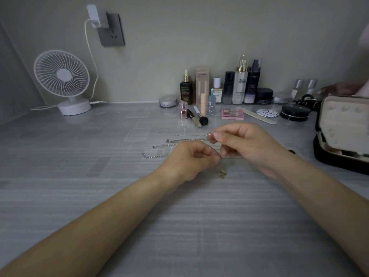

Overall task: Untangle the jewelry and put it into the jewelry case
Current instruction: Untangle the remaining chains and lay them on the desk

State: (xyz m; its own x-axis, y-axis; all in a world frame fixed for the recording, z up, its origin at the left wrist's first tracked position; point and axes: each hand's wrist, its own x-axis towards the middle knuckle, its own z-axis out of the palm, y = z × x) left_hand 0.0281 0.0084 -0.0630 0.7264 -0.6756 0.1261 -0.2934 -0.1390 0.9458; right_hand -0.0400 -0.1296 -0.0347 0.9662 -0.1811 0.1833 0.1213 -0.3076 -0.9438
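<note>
Hardly any legible text. White bottle w/ gold pump top (241,84), back row by the wall: a large "N" at the top of its label, smaller lines under it too blurred to read. Dark brown dropper bottle (186,91): pale print on the front, unreadable. Beige carton (202,84): small print near the top, too small. Small pale bottle w/ white cap (216,90): a short line of letters on the label, can't make out. Dark navy bottle (253,82) and dark jar (264,95): faint label lines, illegible. No numbers or signs readable elsewhere.
</note>
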